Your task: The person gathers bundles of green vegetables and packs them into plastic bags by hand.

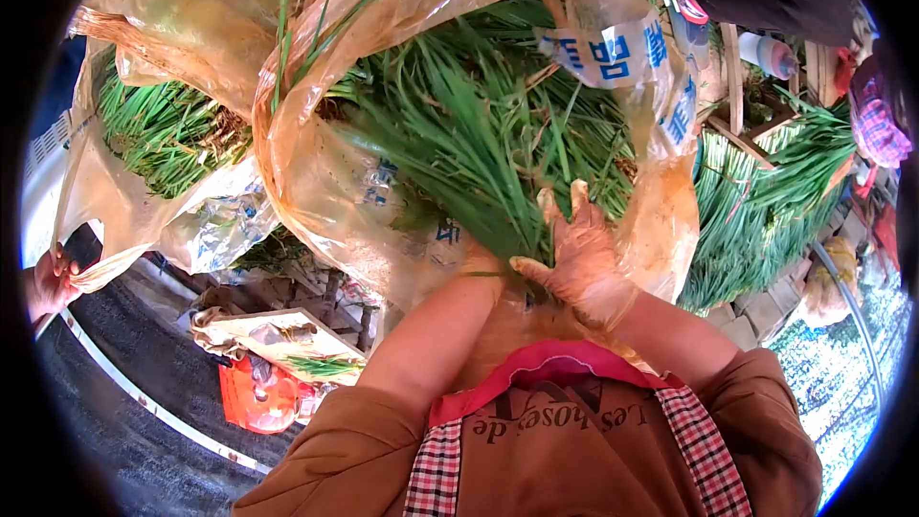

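Observation:
A large clear-orange plastic bag (311, 182) with blue printing lies wide open in front of me, filled with long green leaves (450, 124) that look like garlic chives. My left hand (483, 263) reaches into the bag's near side; its fingers are hidden beneath a slightly blurred bunch of leaves. My right hand (586, 258), in a thin see-through glove, rests at the base of the bunch. Its fingers and thumb are spread apart, and the fingertips touch the leaves.
Another person's hand (48, 282) grips a second bag (144, 215) of greens at left. More greens (756, 201) lie spread at right, beside wooden slats (735, 86). A red container (257, 394) and a wooden box (316, 321) stand at lower left. A bottle (766, 56) lies upper right.

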A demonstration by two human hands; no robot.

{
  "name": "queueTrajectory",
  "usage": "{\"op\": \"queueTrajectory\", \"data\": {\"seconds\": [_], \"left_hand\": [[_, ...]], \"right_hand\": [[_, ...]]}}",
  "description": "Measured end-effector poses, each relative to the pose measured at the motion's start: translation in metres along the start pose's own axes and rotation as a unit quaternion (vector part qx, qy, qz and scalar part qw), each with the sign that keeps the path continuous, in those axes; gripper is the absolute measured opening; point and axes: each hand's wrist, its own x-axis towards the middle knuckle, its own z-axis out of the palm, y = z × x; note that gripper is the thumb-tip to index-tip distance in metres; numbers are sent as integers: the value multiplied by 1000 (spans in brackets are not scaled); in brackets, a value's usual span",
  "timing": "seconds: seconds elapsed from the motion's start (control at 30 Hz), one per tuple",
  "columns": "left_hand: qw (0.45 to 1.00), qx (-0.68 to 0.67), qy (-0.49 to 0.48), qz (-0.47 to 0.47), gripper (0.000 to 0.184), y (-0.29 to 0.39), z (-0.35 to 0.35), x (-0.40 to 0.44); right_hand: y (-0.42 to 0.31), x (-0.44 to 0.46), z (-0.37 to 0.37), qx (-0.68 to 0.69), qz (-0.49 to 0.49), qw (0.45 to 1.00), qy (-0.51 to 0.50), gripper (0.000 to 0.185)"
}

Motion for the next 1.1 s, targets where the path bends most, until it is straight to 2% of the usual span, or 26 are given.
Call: {"op": "queueTrajectory", "data": {"seconds": [0.1,0.2,0.23,0.3,0.37,0.43,0.53,0.57,0.63,0.67,0.7,0.77,0.83,0.87,0.9,0.93,0.97,1.07,1.1], "left_hand": [[999,-23,16,20,75,1,-3,0],[996,-62,49,42,76,2,-6,-9],[994,-79,55,50,76,3,-5,-14],[991,-116,27,56,77,5,-3,-24],[986,-138,-73,51,80,13,18,-35],[984,-124,-116,62,85,13,22,-38],[990,-46,-84,103,93,5,8,-36],[990,-43,-91,94,94,8,19,-37],[992,-65,-79,73,96,7,24,-33],[992,-75,-75,63,97,7,27,-32],[995,-56,-76,44,101,9,32,-34],[993,-94,-67,5,93,5,25,-35],[995,-88,-39,4,87,5,26,-27],[997,-45,-51,21,89,7,26,-25],[997,-4,-61,37,91,11,33,-24],[995,36,-71,53,93,12,38,-24],[998,12,-51,18,90,12,28,-23],[996,-54,-74,23,81,13,44,-28],[996,-24,-75,37,81,9,41,-28]], "right_hand": [[5,-4,-20,18,17,1000,0,103],[19,-6,-32,132,53,986,82,105],[31,-3,-21,104,39,979,170,93],[55,13,-15,202,31,947,248,83],[78,35,-18,250,39,922,292,73],[96,56,-23,248,63,918,302,63],[101,59,-38,129,13,920,370,54],[69,37,-61,152,11,910,385,41],[44,12,-56,238,-116,899,350,33],[34,1,-48,194,-154,918,310,36],[22,-10,-42,39,-110,965,235,50],[17,-7,-13,-53,-53,974,214,63],[16,5,-15,-56,26,993,103,78],[24,10,-19,99,32,992,68,76],[39,13,-21,251,37,967,28,74],[53,14,-21,395,42,918,-12,73],[64,15,-17,483,76,871,-49,68],[84,16,-32,551,75,819,-141,67],[85,12,-39,578,97,801,-126,65]]}}
